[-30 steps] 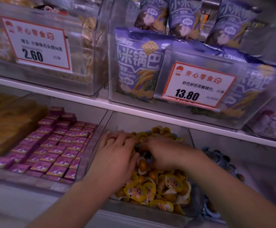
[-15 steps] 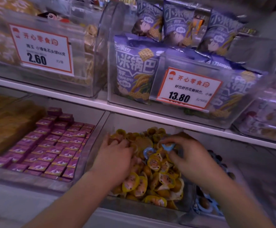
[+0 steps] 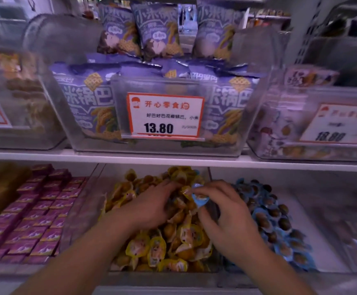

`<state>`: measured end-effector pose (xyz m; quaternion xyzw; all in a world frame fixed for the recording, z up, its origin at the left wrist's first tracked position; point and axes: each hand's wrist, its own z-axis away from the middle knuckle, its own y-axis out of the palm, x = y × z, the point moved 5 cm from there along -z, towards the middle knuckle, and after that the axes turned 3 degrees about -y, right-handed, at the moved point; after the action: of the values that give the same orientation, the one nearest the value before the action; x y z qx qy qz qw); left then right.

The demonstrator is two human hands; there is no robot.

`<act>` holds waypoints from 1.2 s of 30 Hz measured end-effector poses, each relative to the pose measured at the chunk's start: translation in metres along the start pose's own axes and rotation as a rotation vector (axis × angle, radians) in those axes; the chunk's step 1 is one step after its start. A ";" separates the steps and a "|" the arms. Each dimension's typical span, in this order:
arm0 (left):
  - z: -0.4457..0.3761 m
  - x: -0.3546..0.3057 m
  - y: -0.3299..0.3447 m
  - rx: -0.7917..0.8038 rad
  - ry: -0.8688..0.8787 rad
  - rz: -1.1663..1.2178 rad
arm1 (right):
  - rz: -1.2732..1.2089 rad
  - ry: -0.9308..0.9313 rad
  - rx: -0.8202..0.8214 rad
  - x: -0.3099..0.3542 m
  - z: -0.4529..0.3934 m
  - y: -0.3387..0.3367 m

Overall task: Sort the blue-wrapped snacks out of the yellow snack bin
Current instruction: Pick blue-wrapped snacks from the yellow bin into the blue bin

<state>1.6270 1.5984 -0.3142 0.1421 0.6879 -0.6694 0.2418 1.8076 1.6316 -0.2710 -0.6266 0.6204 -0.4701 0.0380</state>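
Blue-wrapped snack (image 3: 199, 200) pinched in my right hand (image 3: 226, 211) over the yellow snack bin (image 3: 109, 184), left hand (image 3: 152, 206) spread loosely on the yellow pile: I'd lift it clear and carry it toward three o'clock, to the blue bin (image 3: 314, 237).
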 end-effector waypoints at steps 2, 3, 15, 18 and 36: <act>0.005 0.003 -0.001 -0.061 0.008 0.050 | -0.016 0.004 0.005 -0.002 0.000 -0.001; 0.008 0.004 -0.002 -0.099 -0.004 0.046 | -0.023 0.006 0.005 -0.003 -0.001 -0.001; -0.002 0.008 0.000 -0.180 -0.210 -0.023 | -0.111 0.015 -0.092 0.001 -0.003 0.001; -0.004 0.005 0.001 -0.186 -0.187 -0.030 | -0.100 0.030 -0.087 0.002 -0.004 0.001; 0.085 -0.037 -0.030 -0.602 -0.160 0.777 | -1.386 0.946 0.162 0.054 0.006 0.042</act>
<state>1.6548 1.5166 -0.2679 0.2599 0.7264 -0.3102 0.5555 1.7693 1.5751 -0.2715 -0.5982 0.0105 -0.6430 -0.4781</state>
